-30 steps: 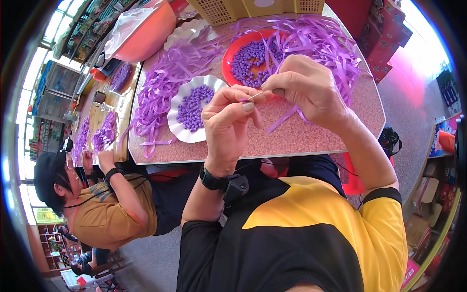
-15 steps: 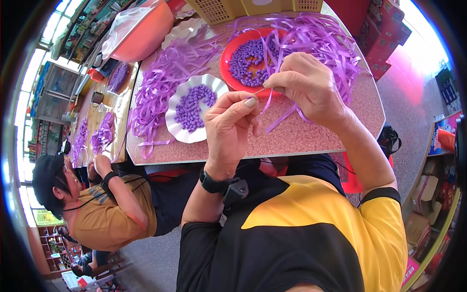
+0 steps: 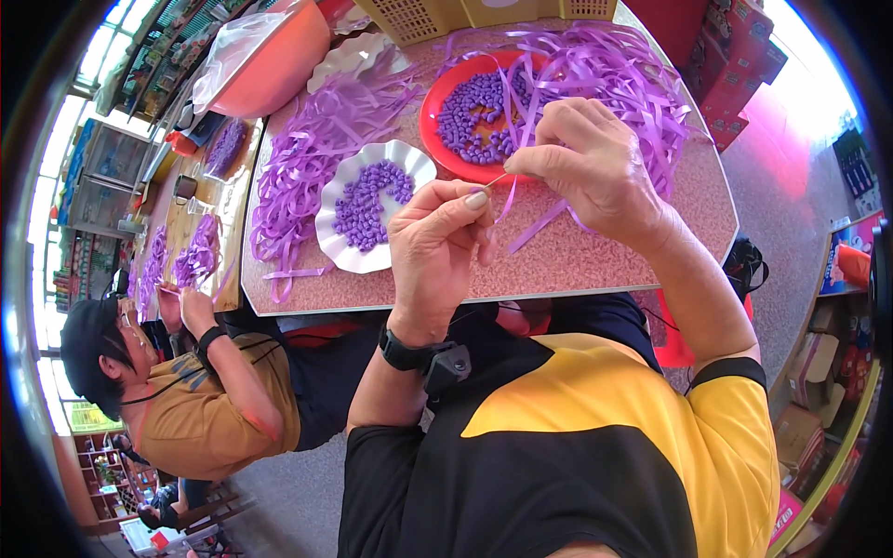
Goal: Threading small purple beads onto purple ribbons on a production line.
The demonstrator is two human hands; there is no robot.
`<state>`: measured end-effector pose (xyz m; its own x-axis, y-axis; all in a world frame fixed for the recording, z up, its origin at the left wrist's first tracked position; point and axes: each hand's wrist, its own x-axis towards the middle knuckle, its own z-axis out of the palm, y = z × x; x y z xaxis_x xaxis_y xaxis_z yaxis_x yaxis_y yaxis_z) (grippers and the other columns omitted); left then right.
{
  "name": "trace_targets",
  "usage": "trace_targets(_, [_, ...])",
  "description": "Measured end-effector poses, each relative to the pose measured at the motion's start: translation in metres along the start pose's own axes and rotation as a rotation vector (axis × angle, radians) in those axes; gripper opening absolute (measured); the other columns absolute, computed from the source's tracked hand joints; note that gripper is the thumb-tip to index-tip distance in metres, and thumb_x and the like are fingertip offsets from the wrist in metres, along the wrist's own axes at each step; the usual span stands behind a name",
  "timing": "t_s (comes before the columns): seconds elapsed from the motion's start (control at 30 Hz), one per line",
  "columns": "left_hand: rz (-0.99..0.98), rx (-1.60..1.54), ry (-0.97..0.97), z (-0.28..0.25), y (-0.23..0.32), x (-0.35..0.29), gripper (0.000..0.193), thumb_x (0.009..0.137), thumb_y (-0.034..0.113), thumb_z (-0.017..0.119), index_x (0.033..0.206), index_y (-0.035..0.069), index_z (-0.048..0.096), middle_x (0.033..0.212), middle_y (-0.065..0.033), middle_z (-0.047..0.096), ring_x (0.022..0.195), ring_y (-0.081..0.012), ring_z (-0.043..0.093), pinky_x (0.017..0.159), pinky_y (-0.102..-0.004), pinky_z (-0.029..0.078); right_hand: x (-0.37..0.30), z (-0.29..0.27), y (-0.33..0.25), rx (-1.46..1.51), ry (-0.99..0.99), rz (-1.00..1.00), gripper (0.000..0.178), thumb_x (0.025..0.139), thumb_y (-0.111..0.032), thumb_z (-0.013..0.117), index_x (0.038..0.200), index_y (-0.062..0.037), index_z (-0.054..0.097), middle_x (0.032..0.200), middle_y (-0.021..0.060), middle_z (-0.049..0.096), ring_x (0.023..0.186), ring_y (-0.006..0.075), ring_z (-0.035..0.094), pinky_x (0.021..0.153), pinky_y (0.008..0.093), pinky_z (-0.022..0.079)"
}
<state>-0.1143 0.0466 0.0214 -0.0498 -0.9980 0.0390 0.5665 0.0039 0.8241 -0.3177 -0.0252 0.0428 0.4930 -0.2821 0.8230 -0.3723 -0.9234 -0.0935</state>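
Observation:
My left hand (image 3: 433, 256) is closed in a pinch, thumb against fingers, in front of the red plate. A speck of purple shows at its fingertips, too small to name. My right hand (image 3: 595, 172) pinches a thin needle-like wire (image 3: 497, 180), which reaches across to the left fingertips. A strand of purple ribbon (image 3: 508, 199) hangs just below the right fingers. Behind my hands, the red plate (image 3: 431, 139) carries purple beads (image 3: 465, 107). To the left of my left hand, a white scalloped plate (image 3: 328, 219) holds more purple beads (image 3: 358, 216).
Heaps of purple ribbon lie on the table (image 3: 595, 265), one at left (image 3: 288, 177), another at right (image 3: 633, 84). A yellow crate (image 3: 465, 19) and an orange basin (image 3: 270, 60) stand behind. On my left a person (image 3: 205, 391) works with purple ribbons.
My left hand has shifted very slightly left, and more of the thin wire shows between my hands. The person on the left has moved their hands a little.

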Motion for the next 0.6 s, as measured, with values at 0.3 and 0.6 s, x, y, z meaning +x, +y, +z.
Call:
trace_targets(0.3, [-0.030, 0.170, 0.106, 0.002, 0.003, -0.001, 0.006, 0.089, 0.003, 0.068, 0.089, -0.003, 0.065, 0.072, -0.0060, 0.063, 0.053, -0.0087, 0.054, 0.042, -0.0234, 0.042, -0.004, 0.000, -0.004, -0.092, -0.054, -0.012, 0.021, 0.072, -0.008, 0.069, 0.092, -0.0126, 0.070, 0.086, 0.0056, 0.054, 0.087, 0.0264, 0.058, 0.074, 0.0387, 0.045])
trace_targets(0.6, [0.029, 0.135, 0.207, -0.011, 0.003, -0.001, 0.006, 0.085, 0.004, 0.067, 0.085, -0.002, 0.067, 0.064, -0.0002, 0.052, 0.048, -0.0058, 0.044, 0.039, -0.0224, 0.034, -0.004, 0.002, 0.004, -0.177, -0.124, 0.024, 0.011, 0.078, -0.010, 0.066, 0.089, -0.0059, 0.067, 0.087, 0.0078, 0.061, 0.093, 0.0277, 0.060, 0.082, 0.0400, 0.045])
